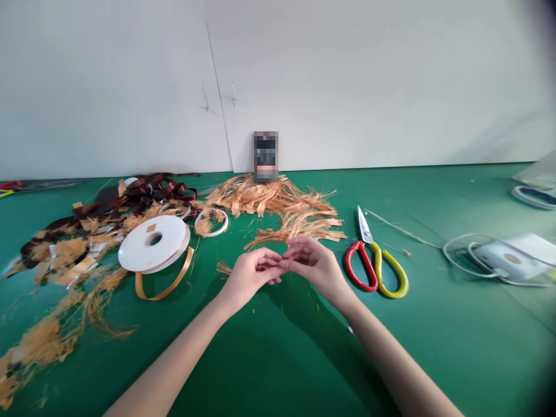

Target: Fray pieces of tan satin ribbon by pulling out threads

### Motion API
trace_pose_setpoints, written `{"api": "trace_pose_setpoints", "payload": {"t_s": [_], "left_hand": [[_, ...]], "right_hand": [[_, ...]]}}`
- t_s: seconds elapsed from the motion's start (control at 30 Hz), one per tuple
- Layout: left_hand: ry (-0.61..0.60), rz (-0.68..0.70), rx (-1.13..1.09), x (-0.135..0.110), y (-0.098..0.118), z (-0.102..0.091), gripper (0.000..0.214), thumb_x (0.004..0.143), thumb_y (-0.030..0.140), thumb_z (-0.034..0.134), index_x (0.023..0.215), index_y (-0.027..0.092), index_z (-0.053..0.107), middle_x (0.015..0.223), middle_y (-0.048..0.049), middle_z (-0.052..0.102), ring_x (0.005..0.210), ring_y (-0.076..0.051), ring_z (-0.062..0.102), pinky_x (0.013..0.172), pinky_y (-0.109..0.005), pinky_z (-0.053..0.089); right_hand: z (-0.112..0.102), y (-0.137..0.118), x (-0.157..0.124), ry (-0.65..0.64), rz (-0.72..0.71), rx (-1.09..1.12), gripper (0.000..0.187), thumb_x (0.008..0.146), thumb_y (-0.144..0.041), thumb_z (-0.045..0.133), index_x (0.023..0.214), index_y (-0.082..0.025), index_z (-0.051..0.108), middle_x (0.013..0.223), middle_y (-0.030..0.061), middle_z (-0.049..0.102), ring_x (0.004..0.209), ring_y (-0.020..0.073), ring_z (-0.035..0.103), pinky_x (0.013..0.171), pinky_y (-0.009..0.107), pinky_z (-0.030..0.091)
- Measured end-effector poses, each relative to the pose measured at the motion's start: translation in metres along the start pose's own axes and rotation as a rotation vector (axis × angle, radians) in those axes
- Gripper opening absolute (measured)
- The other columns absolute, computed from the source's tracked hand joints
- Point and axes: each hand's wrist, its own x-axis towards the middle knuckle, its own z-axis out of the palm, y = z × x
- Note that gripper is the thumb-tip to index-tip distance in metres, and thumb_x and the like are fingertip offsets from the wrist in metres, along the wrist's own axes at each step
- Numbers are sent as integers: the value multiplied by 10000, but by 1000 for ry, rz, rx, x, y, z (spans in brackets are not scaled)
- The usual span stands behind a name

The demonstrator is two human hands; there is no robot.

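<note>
My left hand (254,271) and my right hand (316,265) meet at their fingertips, low over the table. Both are closed in a pinch, and whatever lies between the fingers is too small or hidden to make out. A short tuft of frayed tan ribbon (223,269) shows just left of my left hand; I cannot tell whether it is held or lying there. Beyond the fingers spreads a pile of frayed orange-tan ribbon strips (299,217). To the right of my right hand lie scissors (376,267) with one red and one yellow handle, blades pointing away.
A white spool (139,246) with a loose gold ribbon end (167,292) lies left. Around it are tangled brown ribbons (134,197), tan frayed scraps (47,336) and a white ring (211,223). A phone-like device (266,156) leans on the wall; a white box with cable (512,256) sits right.
</note>
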Motion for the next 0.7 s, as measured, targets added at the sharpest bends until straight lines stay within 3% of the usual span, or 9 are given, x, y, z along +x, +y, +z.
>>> {"api": "trace_pose_setpoints", "payload": {"t_s": [0.1, 0.2, 0.33, 0.5, 0.63, 0.7], "left_hand": [[-7, 15, 42, 1, -3, -2, 237, 756, 339, 672, 924, 172, 663, 826, -71, 707, 660, -173, 659, 543, -248, 485], [43, 37, 149, 4, -2, -16, 182, 744, 336, 672, 849, 189, 694, 769, -65, 708, 593, -165, 634, 470, -231, 439], [130, 61, 309, 6, 4, -41, 106, 706, 289, 697, 771, 208, 712, 715, -50, 714, 588, -174, 633, 590, -270, 477], [261, 4, 418, 5, 5, -65, 114, 687, 283, 699, 772, 209, 709, 695, -45, 714, 612, -207, 645, 605, -278, 458], [538, 173, 549, 6, 2, -62, 116, 713, 245, 683, 823, 231, 718, 759, -55, 721, 693, -223, 645, 687, -293, 449], [496, 322, 662, 5, 0, -47, 146, 785, 246, 623, 894, 240, 718, 885, -72, 731, 826, -237, 649, 791, -326, 445]], "right_hand": [[-8, 5, 2, 69, 7, -39, 354, 647, -341, 778, 918, -187, 609, 742, 4, 673, 697, 166, 667, 707, 329, 553], [-31, 10, 6, 241, 39, -129, 376, 595, -340, 797, 878, -171, 616, 709, 15, 673, 699, 185, 670, 727, 349, 547], [-59, 14, 9, 427, 109, -332, 325, 558, -299, 778, 787, -161, 593, 650, 20, 641, 637, 193, 644, 682, 365, 537], [-67, 8, 5, 402, 134, -610, 226, 618, -233, 692, 812, -173, 593, 667, 21, 647, 654, 195, 640, 676, 340, 513], [-70, 3, 2, 484, 84, -927, 227, 767, -306, 602, 941, -163, 629, 852, 78, 668, 783, 224, 631, 754, 371, 498], [-71, 5, 2, 505, -18, -1162, 245, 835, -262, 518, 1016, -158, 647, 1011, 120, 631, 918, 257, 591, 837, 408, 468]]}}
